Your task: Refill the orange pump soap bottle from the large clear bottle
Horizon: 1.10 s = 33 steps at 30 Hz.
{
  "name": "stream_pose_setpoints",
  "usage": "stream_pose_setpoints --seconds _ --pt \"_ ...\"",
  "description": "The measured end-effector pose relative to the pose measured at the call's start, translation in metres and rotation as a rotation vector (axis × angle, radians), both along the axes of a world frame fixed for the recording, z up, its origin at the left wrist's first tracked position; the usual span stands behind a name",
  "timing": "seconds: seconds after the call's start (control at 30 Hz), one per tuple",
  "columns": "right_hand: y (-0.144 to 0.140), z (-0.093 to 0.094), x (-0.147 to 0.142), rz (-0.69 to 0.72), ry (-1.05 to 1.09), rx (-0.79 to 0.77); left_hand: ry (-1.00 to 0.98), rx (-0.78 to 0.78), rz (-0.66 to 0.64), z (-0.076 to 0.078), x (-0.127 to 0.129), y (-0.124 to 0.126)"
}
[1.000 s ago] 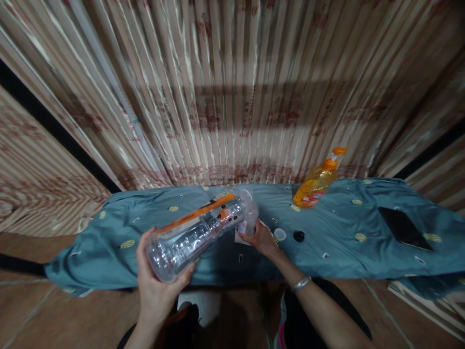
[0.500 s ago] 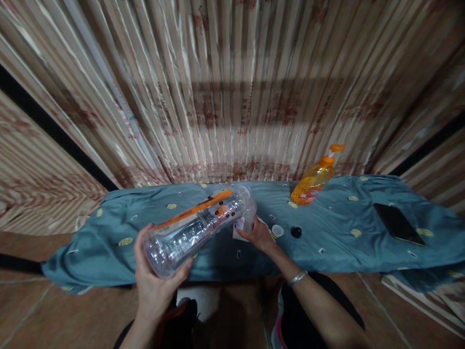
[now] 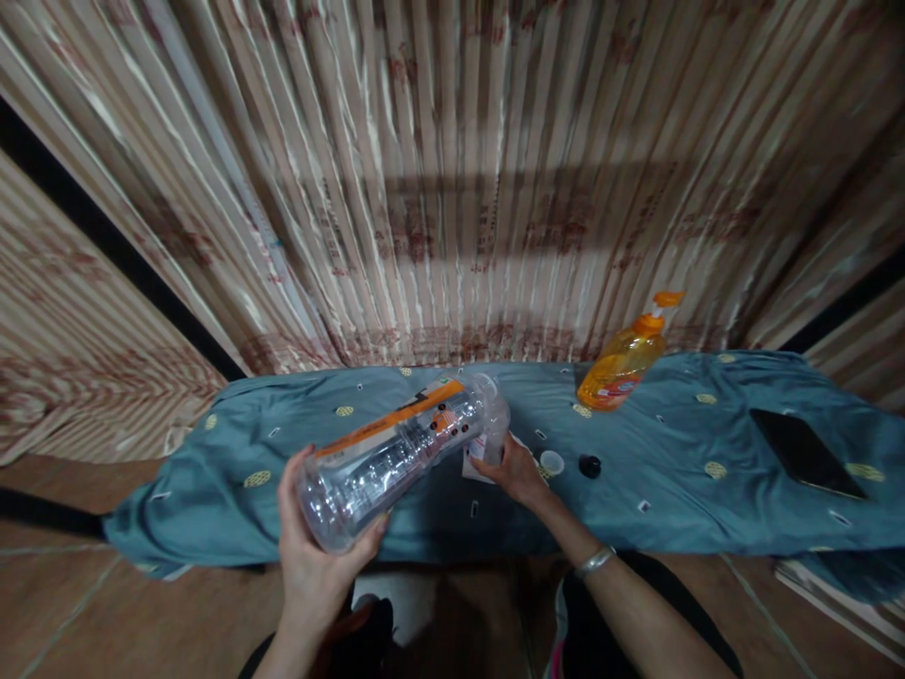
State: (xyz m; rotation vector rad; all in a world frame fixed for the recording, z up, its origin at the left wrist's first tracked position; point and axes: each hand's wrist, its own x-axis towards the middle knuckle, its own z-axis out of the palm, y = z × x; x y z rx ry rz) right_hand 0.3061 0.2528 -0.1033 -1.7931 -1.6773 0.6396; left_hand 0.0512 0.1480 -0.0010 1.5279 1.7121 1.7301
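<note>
My left hand (image 3: 315,556) grips the base of a large clear plastic bottle (image 3: 396,453) with an orange and white label, held on its side and tilted, its neck pointing up and right. My right hand (image 3: 519,471) is closed around a small clear bottle (image 3: 487,445) standing on the blue-green cloth (image 3: 657,490), just under the big bottle's mouth. A white paper (image 3: 472,467) lies beneath the small bottle. A small white cap (image 3: 551,462) and a black cap (image 3: 589,465) lie on the cloth right of my right hand.
An orange pump bottle of liquid soap (image 3: 626,358) stands at the back of the cloth. A dark flat phone (image 3: 806,453) lies at the far right. A striped curtain (image 3: 452,189) hangs behind. Tiled floor (image 3: 85,613) shows at the lower left.
Both hands and both bottles keep the same hold and pose. The view has shifted slightly; nothing was picked up or let go.
</note>
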Motion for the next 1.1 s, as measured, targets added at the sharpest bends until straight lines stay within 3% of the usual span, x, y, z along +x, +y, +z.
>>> stream_pose_setpoints --seconds 1.1 --pt "0.0025 -0.0047 -0.0003 0.004 -0.033 0.011 0.017 0.016 0.012 -0.0021 -0.0042 0.0015"
